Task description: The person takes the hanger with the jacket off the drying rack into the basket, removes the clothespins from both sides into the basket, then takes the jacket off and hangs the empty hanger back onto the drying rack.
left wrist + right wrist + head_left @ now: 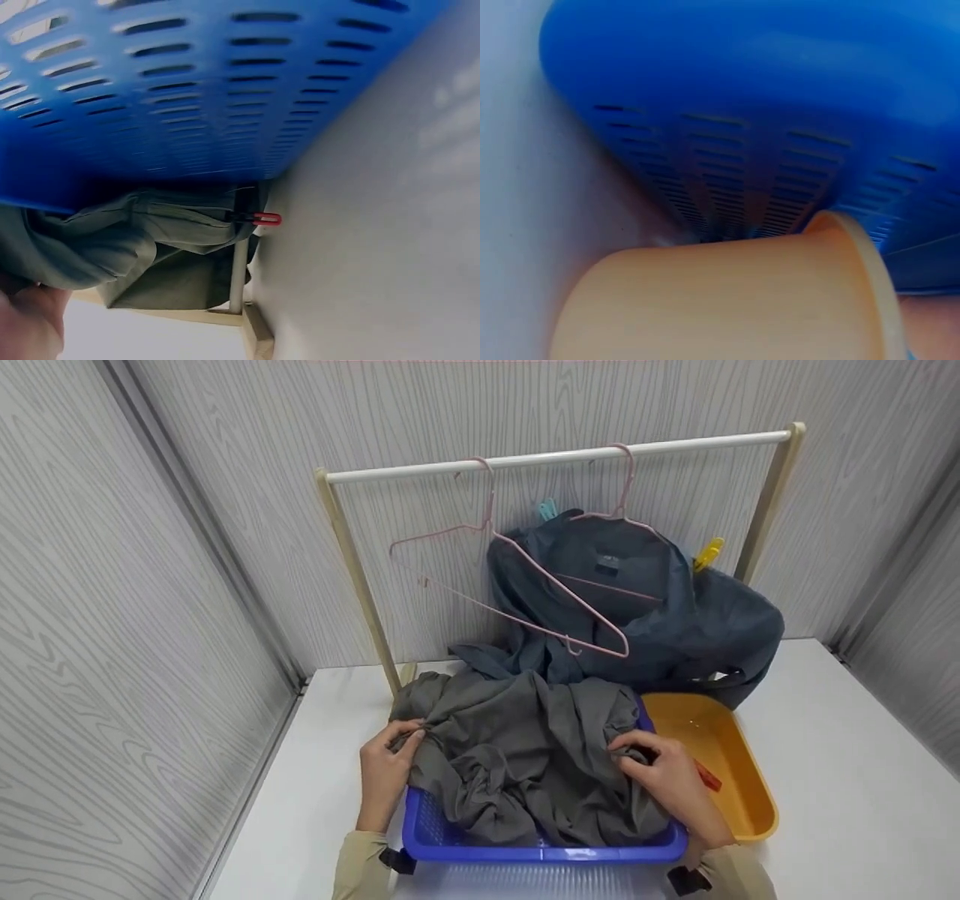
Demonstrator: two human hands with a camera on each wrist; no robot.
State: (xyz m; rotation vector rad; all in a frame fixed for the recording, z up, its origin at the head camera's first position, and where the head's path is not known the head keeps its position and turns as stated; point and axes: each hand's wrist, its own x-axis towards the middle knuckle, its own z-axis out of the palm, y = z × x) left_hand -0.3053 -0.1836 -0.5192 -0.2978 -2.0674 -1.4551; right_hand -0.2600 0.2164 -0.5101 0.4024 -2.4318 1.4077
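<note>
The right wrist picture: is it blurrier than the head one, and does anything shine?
Right wrist: yes, the yellow tub and blue basket look soft; head: crisper, folds in the grey cloth clear, a glint on the basket's front; left wrist: pale streaks on the tabletop.

Dressed in beige and black

The person wears a plain beige left sleeve point(357, 868) and a matching right sleeve point(741, 873). A small, dark left wristpiece point(400, 861) and a similar right wristpiece point(688, 880) show beside them. Left hand point(388, 765) and right hand point(670, 781) are bare.
</note>
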